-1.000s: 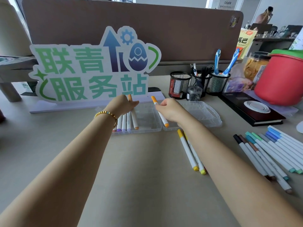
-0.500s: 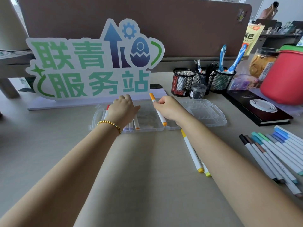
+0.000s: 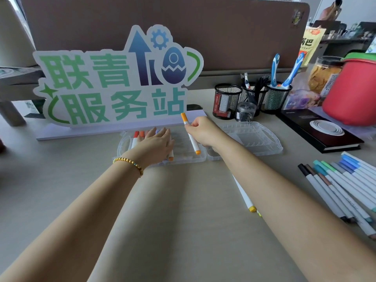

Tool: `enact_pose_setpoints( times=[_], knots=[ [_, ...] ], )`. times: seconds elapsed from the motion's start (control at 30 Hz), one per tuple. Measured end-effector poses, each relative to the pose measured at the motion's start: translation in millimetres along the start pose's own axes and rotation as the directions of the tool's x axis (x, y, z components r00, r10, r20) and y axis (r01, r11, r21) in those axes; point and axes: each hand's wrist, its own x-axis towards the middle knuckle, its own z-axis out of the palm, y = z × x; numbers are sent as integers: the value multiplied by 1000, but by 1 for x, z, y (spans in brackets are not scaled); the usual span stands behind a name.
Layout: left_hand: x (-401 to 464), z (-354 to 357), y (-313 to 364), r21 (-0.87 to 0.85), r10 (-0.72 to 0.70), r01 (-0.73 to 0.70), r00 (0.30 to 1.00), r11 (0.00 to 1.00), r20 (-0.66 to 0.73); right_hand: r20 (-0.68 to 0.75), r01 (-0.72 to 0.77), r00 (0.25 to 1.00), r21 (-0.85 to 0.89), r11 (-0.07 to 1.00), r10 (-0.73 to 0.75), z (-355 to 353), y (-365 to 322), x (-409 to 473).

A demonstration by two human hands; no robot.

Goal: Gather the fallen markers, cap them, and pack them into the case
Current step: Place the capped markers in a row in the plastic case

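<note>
While the left hand [image 3: 156,143] lies flat on markers [image 3: 140,135] in the case [image 3: 183,157], the right hand [image 3: 203,133] pinches an orange marker [image 3: 191,137] above it; dropped askew, it may straddle slots.

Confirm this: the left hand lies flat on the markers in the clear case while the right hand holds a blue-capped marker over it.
Not quite. In the head view the marker in the right hand has orange caps, not blue. The rest stands: the left hand lies flat on the markers in the clear case.
</note>
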Motion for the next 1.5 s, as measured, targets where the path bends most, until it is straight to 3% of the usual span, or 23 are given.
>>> enact_pose_setpoints(
  times=[0.13, 0.27, 0.4, 0.53, 0.67, 0.8, 0.9, 1.03, 1.13, 1.37, 1.5],
  knots=[
    [0, -5, 7, 89, -29, 24, 998, 996, 50, -2, -16, 1000, -4, 1000, 16, 1, 0, 3],
    [3, -1, 3, 185, 31, -39, 998, 982, 48, 5, -69, 998, -26, 997, 69, 1, -2, 6],
    [0, 6, -3, -27, 1, -1, 999, 1000, -33, 8, -161, 987, -101, 982, 162, 9, -11, 15],
    [-3, 15, -3, -304, -147, 88, 973, 949, -179, 34, -172, 983, -192, 966, 182, 28, -19, 25],
    [-5, 15, -3, -336, -148, 79, 972, 939, -184, -3, -166, 984, -351, 921, 177, 40, -21, 29],
    [-3, 15, -4, -341, -153, 89, 975, 936, -164, -43, -132, 991, -458, 879, 126, 41, -13, 29],
    [-3, 13, -5, -318, -133, 85, 982, 944, -131, -95, -15, 995, -446, 895, -31, 35, -5, 23],
    [-4, 10, -11, -180, -30, 20, 998, 984, -56, 52, 223, 972, -499, 837, -228, 29, 5, 7],
    [-10, 9, -11, -172, -56, 42, 995, 984, -78, 124, 272, 961, -562, 781, -246, 32, 8, 1],
    [-11, 13, -7, -245, -126, 96, 986, 965, -110, 93, 196, 980, -636, 747, -178, 44, 14, -3],
    [-17, 11, -3, -294, -138, 94, 981, 951, -135, 118, 243, 968, -672, 700, -223, 37, 9, -11]
  ],
)
